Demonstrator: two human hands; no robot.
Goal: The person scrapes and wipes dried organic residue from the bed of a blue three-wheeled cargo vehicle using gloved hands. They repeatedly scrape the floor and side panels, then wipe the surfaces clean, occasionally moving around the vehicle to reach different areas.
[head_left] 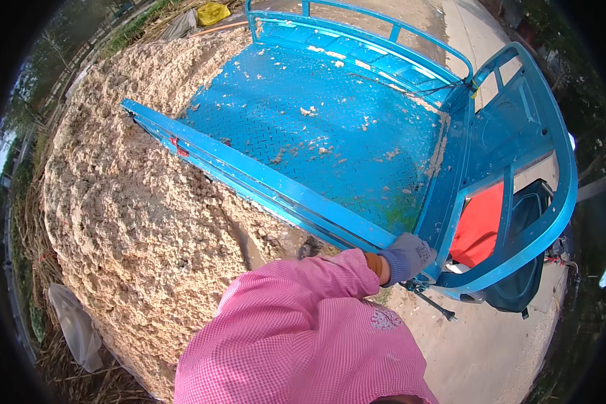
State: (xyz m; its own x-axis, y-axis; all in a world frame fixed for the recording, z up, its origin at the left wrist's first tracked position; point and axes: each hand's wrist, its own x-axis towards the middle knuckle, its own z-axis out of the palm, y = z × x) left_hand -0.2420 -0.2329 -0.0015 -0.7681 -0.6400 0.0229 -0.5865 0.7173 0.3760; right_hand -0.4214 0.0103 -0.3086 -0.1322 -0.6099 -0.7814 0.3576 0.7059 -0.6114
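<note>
My left hand [409, 258], in a grey and blue work glove, reaches across from a pink checked sleeve [337, 276]. It is closed at the near right end of the long blue side panel [269, 178] of a cargo tricycle; its fingertips are hidden. The panel slants along the near edge of the blue cargo bed [303, 128]. Pale crumbs lie scattered over the bed's treaded metal floor, with a green smear close to my hand. My right hand is out of view.
A big heap of pale, crumbly material [141, 202] lies along the bed's left and near sides. To the right rise a blue metal frame [559, 148], a red panel [478, 225] and a dark seat [522, 269]. Beyond the bed runs a railing [357, 10]. Concrete [505, 337] lies at lower right.
</note>
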